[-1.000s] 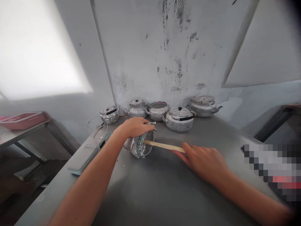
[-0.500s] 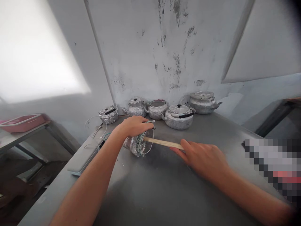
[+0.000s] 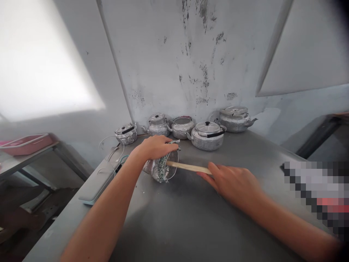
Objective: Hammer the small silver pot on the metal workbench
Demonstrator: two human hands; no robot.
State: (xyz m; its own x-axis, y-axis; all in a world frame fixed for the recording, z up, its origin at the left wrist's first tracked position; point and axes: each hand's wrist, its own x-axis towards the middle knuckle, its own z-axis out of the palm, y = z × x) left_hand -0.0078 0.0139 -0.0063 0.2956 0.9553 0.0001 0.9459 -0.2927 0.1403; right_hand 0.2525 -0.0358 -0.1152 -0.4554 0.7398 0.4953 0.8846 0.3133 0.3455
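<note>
While our left hand (image 3: 155, 145) stays put on the metal pot (image 3: 155, 171), our right hand (image 3: 234, 180) has edged slightly toward the pot's mouth over the last second, and a bit less of the wooden stick (image 3: 189, 167) shows between the two. Small shift, and our view moved a touch too, so don't over-read it. Pot's on its side on the grey table (image 3: 177, 222), mouth facing right, with a green-and-white patterned band (image 3: 162, 169) round it near the rim. Left is curved over the top, clasping it, thumb out at the rim; far fingers partly hidden. Right has the stick pinched between thumb and forefinger, the other end inside the mouth, tip not visible. We can't tell whether it's touching the inner wall. Our read: stick probably went in a little further, work inside the pot is ongoing, and the steady left is what keeps it from rolling. Lidded kettle (image 3: 208, 140) behind, well apart from the stick: unmoved, not involved.
</note>
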